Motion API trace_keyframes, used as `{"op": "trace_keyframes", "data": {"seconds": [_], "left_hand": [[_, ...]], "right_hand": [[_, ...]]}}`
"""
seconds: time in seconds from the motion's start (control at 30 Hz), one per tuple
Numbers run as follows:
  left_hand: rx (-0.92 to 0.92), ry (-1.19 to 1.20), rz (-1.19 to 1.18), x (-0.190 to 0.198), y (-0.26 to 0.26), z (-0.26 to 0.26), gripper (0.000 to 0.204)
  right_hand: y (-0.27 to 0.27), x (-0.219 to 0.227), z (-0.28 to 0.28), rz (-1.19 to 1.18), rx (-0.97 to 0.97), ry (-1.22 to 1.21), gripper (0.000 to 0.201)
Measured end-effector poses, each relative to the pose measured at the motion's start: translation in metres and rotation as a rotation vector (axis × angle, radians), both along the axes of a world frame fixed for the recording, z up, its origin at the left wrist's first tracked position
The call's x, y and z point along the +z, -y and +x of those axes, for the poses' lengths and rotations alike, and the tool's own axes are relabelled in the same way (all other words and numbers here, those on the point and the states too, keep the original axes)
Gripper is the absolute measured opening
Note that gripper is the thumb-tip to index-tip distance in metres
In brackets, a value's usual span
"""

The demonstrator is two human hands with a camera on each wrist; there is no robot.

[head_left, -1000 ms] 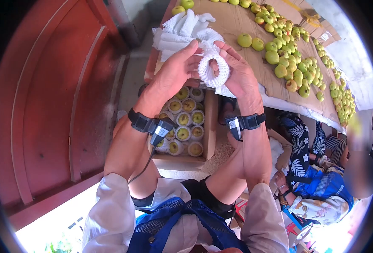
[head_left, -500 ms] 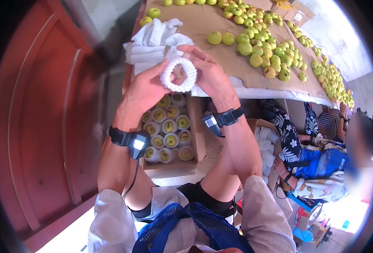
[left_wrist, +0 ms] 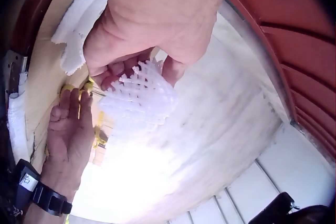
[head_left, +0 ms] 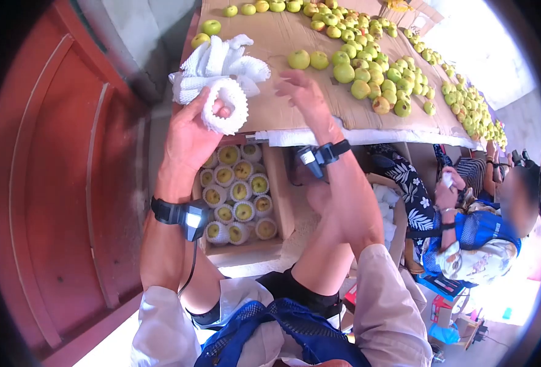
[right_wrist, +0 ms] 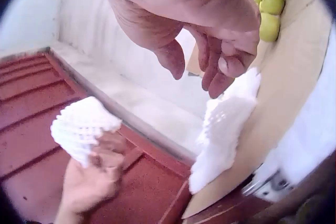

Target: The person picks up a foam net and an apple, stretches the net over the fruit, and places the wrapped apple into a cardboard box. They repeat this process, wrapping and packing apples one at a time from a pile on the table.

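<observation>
My left hand holds a white foam net sleeve with its round mouth spread wide. Fingertips show through the ring in the head view, and the thumb lies along its outside. The left wrist view shows the mesh side of the sleeve below the curled fingers. Nothing is in my right hand, which hovers over the cardboard-covered table with its fingers loosely bent. Just beyond it lie two green apples, the nearer one left of the big heap. A stack of flattened foam sleeves lies at the table's left corner.
Many green apples spread across the table. Below its edge, a cardboard box holds rows of apples in foam sleeves. A red door stands at left. Another person in a blue vest sits at right.
Both hands were at the foam sleeve earlier. The right hand has let go and moved right toward the apples, while the left keeps the sleeve. The head view has shifted.
</observation>
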State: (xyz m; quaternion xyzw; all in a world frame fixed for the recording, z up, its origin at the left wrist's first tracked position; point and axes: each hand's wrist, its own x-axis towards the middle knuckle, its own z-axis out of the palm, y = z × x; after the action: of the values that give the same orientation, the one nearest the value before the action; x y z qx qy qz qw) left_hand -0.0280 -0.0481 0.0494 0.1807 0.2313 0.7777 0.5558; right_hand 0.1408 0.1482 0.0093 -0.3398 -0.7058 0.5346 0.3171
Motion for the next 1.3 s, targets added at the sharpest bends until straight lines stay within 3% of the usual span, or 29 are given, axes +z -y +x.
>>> {"op": "trace_keyframes", "data": {"seconds": [0.07,0.17,0.27,0.3,0.4,0.5,0.73,0.93,1.03,1.3], "left_hand": [[0.009,0.013,-0.004,-0.001,0.001,-0.003,0.023],[0.011,0.025,-0.007,0.000,0.002,-0.003,0.022],[0.014,0.014,-0.003,-0.001,0.003,-0.006,0.020],[0.022,0.013,-0.016,0.001,0.004,-0.004,0.020],[0.011,0.077,0.003,-0.002,0.008,-0.006,0.027],[-0.031,0.076,0.037,-0.006,0.010,-0.010,0.033],[-0.034,0.021,0.045,-0.003,0.015,-0.014,0.031],[-0.082,0.036,0.085,-0.003,0.014,-0.018,0.028],[-0.076,0.057,0.078,-0.005,0.012,-0.021,0.027],[-0.038,0.087,0.085,-0.011,0.008,-0.027,0.033]], "right_hand": [[-0.057,-0.036,0.001,0.283,-0.144,0.044,0.054],[-0.102,-0.021,0.005,0.404,-0.351,0.397,0.060],[-0.126,-0.006,0.004,0.695,-0.306,0.519,0.066],[-0.134,0.004,0.003,0.622,-0.193,0.609,0.076],[-0.158,0.005,-0.001,0.843,-0.037,0.689,0.079],[-0.189,-0.009,-0.005,0.802,0.077,0.761,0.084],[-0.201,-0.025,-0.024,0.689,0.180,0.913,0.086],[-0.209,-0.043,-0.019,0.785,0.223,0.865,0.080],[-0.167,-0.023,-0.019,0.776,0.235,0.948,0.075],[-0.112,-0.016,0.013,0.741,0.333,0.887,0.080]]}}
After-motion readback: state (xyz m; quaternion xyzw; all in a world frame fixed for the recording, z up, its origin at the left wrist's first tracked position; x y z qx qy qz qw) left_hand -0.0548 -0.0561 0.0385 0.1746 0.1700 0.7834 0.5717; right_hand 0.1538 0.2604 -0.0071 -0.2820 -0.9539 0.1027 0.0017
